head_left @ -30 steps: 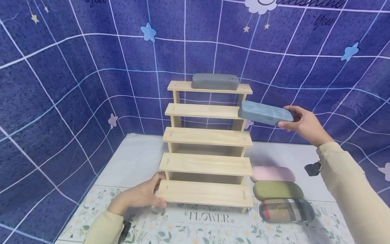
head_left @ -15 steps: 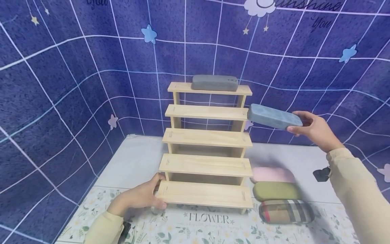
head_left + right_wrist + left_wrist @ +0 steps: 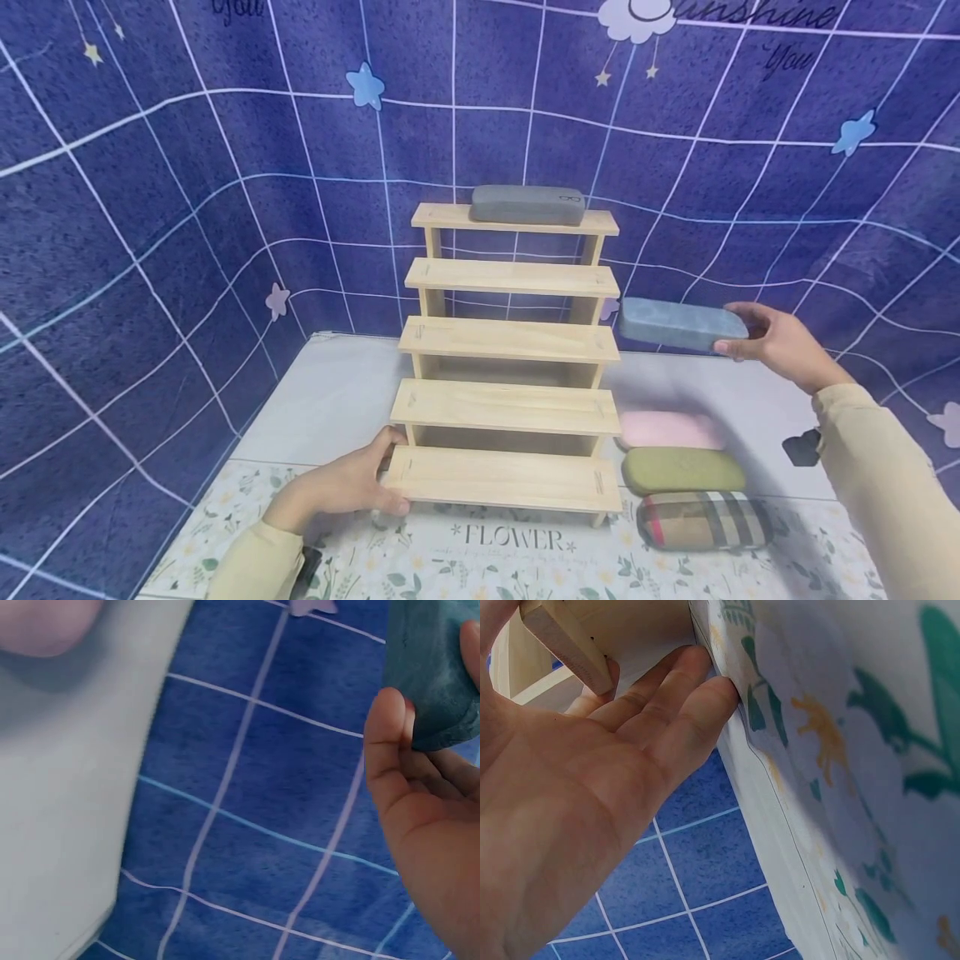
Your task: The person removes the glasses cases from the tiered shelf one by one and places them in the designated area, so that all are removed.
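My right hand point(image 3: 787, 346) holds a blue glasses case point(image 3: 681, 323) by its right end, thumb in front, up in the air to the right of a stepped wooden display rack point(image 3: 506, 408). In the right wrist view the fingers wrap the end of the case point(image 3: 431, 675). My left hand point(image 3: 341, 479) grips the left end of the rack's lowest step, its thumb at the front edge; the left wrist view shows the board's end point(image 3: 566, 645) between thumb and index finger. A grey glasses case point(image 3: 527, 205) lies on the top step.
Right of the rack, pink point(image 3: 671, 429), olive green point(image 3: 684, 470) and plaid point(image 3: 703, 520) glasses cases lie in a column on the table. A flowered cloth point(image 3: 345, 558) covers the table's front. A blue gridded curtain point(image 3: 187, 208) hangs behind and at the left.
My right hand has drawn the blue glasses case rightward, off the second step from the top, then lowered it beside the rack. My left hand has stayed on the lowest step.
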`<state>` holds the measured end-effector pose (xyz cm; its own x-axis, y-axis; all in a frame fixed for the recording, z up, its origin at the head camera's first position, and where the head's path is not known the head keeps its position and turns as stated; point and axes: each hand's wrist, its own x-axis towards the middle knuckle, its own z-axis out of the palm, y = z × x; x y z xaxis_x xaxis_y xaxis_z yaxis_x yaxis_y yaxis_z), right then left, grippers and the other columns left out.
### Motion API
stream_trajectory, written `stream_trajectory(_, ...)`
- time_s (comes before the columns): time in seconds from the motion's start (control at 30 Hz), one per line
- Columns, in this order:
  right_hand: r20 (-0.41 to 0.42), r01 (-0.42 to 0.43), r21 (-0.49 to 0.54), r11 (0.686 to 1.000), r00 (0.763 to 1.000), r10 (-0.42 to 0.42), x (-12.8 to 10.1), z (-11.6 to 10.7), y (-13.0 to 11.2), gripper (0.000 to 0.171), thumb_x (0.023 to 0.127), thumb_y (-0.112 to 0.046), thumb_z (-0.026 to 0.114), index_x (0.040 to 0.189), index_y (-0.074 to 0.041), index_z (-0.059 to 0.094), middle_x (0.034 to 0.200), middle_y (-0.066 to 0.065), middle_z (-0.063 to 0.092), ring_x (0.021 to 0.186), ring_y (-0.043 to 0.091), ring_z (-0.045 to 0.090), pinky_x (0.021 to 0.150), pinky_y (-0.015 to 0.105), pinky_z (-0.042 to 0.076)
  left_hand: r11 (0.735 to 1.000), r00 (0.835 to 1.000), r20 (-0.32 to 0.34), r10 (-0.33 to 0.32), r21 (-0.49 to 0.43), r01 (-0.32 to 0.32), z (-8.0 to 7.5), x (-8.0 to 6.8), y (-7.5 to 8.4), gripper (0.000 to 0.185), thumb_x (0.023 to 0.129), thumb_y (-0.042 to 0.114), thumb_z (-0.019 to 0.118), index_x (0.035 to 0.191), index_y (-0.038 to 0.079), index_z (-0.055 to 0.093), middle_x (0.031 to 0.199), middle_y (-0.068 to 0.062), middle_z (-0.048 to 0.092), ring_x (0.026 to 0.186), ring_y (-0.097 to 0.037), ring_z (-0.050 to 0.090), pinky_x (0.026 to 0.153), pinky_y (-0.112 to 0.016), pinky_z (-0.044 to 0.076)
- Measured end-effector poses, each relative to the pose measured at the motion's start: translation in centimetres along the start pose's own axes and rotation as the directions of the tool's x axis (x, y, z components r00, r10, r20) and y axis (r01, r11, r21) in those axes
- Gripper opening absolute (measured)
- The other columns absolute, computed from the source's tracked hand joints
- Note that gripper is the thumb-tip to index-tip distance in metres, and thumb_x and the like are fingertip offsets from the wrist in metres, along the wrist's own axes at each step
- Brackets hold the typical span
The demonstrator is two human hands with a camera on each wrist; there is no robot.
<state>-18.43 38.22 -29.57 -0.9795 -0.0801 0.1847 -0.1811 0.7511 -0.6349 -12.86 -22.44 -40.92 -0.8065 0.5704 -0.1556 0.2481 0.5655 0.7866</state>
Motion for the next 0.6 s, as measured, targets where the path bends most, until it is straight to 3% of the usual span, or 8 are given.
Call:
stream_trajectory(0.1, 0.042, -0.003, -0.011, 1.0, 0.999, 0.004, 0.0, 1.1, 1.1, 0.075, 0.089, -0.025, 0.079, 0.145, 0.009, 0.042, 0.108, 0.021, 0.066, 0.08, 0.011, 0.063, 0.067, 0.026, 0.053, 1.0, 1.0, -0.002, -0.003, 0.001, 0.003, 0.0, -0.1, -0.2, 0.087, 0.075, 0.034, 0.088, 0.138, 0.006, 0.034, 0.137, -0.02, 0.052, 0.125, -0.038, 0.05, 0.109, -0.065, 0.031)
stream_trajectory(0.33, 0.108, -0.001, 0.032, 0.999, 0.994, -0.003, -0.2, 3.6, 3.2, 0.074, 0.09, -0.019, 0.077, 0.144, 0.014, 0.038, 0.103, 0.019, 0.067, 0.08, 0.014, 0.065, 0.067, 0.028, 0.055, 1.0, 1.0, 0.002, -0.009, -0.005, 0.009, 0.2, -0.2, -0.2, 0.087, 0.074, 0.035, 0.087, 0.138, 0.008, 0.035, 0.136, -0.017, 0.052, 0.123, -0.033, 0.052, 0.109, -0.064, 0.032)
stream_trajectory(0.47, 0.103, 0.024, 0.076, 0.997, 0.994, -0.032, -0.5, 4.7, 4.4, 0.072, 0.089, -0.014, 0.077, 0.142, 0.015, 0.039, 0.11, 0.026, 0.065, 0.075, 0.011, 0.065, 0.066, 0.027, 0.054, 1.0, 1.0, 0.001, 0.003, -0.014, -0.003, 0.2, -0.2, -0.1, 0.086, 0.075, 0.033, 0.087, 0.138, 0.008, 0.035, 0.136, -0.017, 0.052, 0.122, -0.034, 0.052, 0.108, -0.065, 0.032)
stream_trajectory(0.6, 0.126, -0.001, 0.072, 0.997, 0.992, -0.008, -0.8, 5.6, 5.2, 0.071, 0.089, -0.014, 0.076, 0.142, 0.015, 0.039, 0.122, 0.035, 0.058, 0.075, 0.012, 0.066, 0.067, 0.027, 0.054, 1.0, 1.0, 0.002, 0.004, -0.009, -0.004, 0.1, -0.2, 0.0, 0.086, 0.075, 0.033, 0.087, 0.138, 0.008, 0.035, 0.135, -0.018, 0.052, 0.122, -0.035, 0.052, 0.107, -0.066, 0.033)
